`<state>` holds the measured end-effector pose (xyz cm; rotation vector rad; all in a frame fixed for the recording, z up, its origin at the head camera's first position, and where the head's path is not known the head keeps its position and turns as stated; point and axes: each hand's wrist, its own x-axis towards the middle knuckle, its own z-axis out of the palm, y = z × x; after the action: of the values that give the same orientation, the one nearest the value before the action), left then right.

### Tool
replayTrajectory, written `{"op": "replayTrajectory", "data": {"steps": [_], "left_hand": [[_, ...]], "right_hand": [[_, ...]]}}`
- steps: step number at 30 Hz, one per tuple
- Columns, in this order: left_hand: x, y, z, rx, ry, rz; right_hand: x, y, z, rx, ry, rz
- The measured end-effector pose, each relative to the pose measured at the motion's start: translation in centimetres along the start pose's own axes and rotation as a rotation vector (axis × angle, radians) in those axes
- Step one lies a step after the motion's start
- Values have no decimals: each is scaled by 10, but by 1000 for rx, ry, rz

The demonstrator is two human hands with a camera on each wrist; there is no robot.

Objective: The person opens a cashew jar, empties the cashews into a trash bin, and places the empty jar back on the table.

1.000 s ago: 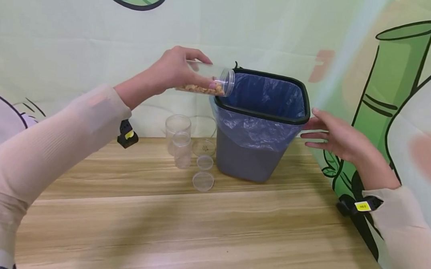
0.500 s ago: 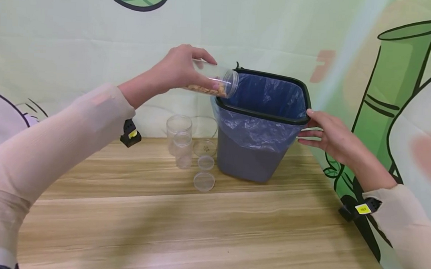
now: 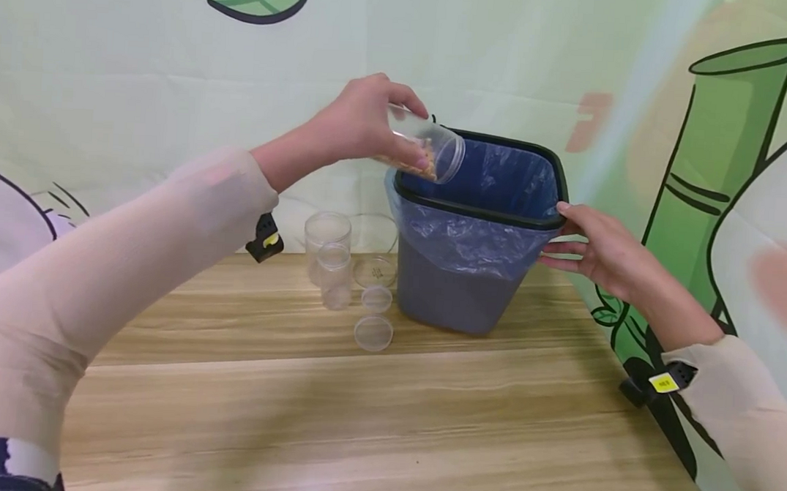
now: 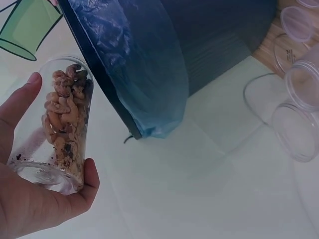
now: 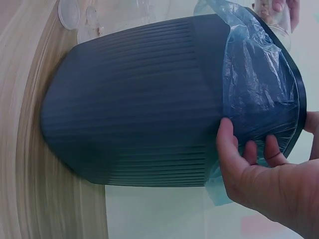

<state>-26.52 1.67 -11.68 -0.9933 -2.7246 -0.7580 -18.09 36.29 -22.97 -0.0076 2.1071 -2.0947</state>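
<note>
My left hand (image 3: 361, 123) grips a clear plastic jar (image 3: 449, 154), tilted with its mouth over the left rim of a trash can (image 3: 453, 299). Tan, curled, nut-like pieces (image 4: 65, 112) lie along the jar's lower side; their exact kind is unclear. The can is dark grey, with a black rim and a blue plastic liner (image 3: 469, 241) folded over the outside. At its right corner my right hand (image 3: 614, 251) holds the rim, thumb on top and fingers against the liner, as the right wrist view (image 5: 269, 174) also shows. The can's bottom inside is hidden.
Left of the can stand a wide clear jar (image 3: 322, 224) and a narrower one (image 3: 335, 290). Several clear lids, among them a round lid (image 3: 373, 334), lie beside them on the wooden table (image 3: 333, 426). A printed cloth (image 3: 241, 100) hangs close behind.
My left hand has moved right with the jar and tipped its mouth further down over the can. My right hand has come in from the right and taken hold of the rim.
</note>
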Motion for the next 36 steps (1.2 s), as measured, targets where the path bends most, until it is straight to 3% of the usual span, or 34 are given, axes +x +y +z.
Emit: {"op": "replayTrajectory", "data": {"steps": [4, 10, 27, 36], "left_hand": [[5, 8, 5, 5, -13, 35], [7, 11, 8, 9, -27, 40], [-8, -14, -8, -13, 25, -77], [-13, -20, -12, -16, 37, -102]], "right_hand": [[0, 0, 1, 70, -5, 10], [2, 0, 2, 70, 6, 18], [-1, 4, 3, 50, 14, -21], [0, 6, 1, 28, 39, -6]]}}
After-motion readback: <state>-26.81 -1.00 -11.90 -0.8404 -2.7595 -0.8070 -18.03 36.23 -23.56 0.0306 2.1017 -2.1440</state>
